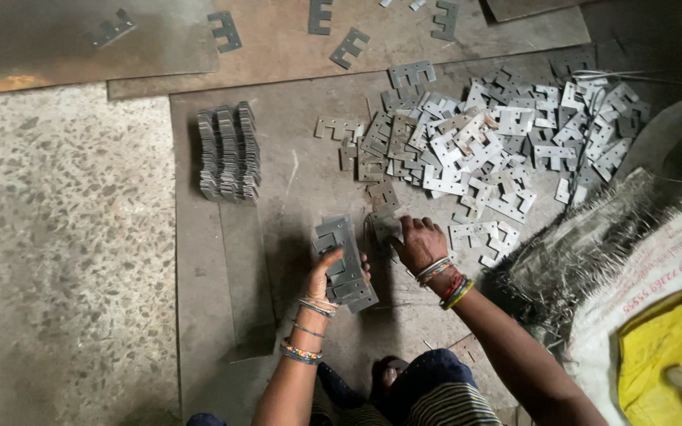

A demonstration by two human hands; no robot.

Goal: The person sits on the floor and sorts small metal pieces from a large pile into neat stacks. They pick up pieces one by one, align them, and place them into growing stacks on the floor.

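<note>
Head camera, looking straight down: the left hand (327, 276) is closed around a stack of flat grey metal plates (343, 264), each cut with notches like a comb. The stack stands on edge, tilted, its lower end resting on the metal sheet (294, 189) that covers this part of the floor. Bangles ring the left wrist.

Just to the right, the right hand (418, 244) is pressed knuckles-up on a single plate (386, 226) at the near edge of a loose pile of plates (483, 146). Its fingers are curled over that plate; whether it is truly gripped or only touched cannot be told. Coloured bangles sit on this wrist too.

The pile spreads well beyond the right hand, towards the top right, with plates lying flat and overlapping in every direction. Well apart to the left lies a tidy bundle of stacked plates (228, 151) in three rows set on edge. A few stray plates (349, 47) lie further off on a brown sheet near the top edge.

At the right, a white sack (657, 276) lies beside a yellow bag (665, 355). Speckled stone floor (65, 252) fills the left side.
</note>
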